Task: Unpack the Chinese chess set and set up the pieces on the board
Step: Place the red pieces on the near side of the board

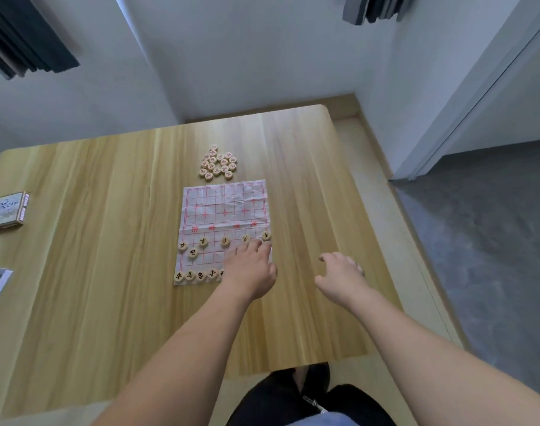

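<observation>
Wooden table [108, 272], paper board [224, 210] under flat, spread left hand [252, 272]; right hand [339, 273] loosely curled, empty, beside it.

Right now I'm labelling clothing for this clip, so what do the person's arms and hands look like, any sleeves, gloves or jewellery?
Both forearms are bare up to the frame edge, with no sleeves in view. The left hand and right hand wear no gloves, and no watch, bracelet or ring shows, though the picture is soft. Below the table edge, dark trousers are visible.
</observation>
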